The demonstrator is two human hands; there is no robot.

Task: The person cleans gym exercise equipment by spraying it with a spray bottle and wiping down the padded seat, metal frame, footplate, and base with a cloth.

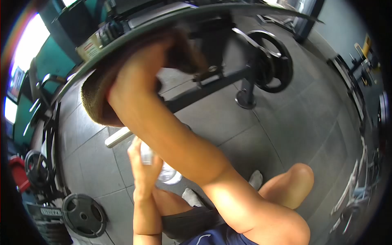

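Note:
My left hand (141,167) is closed around a clear bottle (169,175), low in front of my legs. The bottle is partly hidden behind my fingers and my right forearm. My right arm is raised across the view towards the upper left, close to the camera. At its end my right hand (173,47) is blurred and in shadow, with a dark brown towel (92,100) bunched around it. The towel hangs down past the wrist on the left, and the fingers are hard to make out.
A dark curved edge (196,10) crosses the top, near the camera. Beyond stands a bench frame with a black weight plate (283,61). A pale bar end (116,138) juts out behind my left hand. Another plate (83,215) rests at lower left. Racks line both sides.

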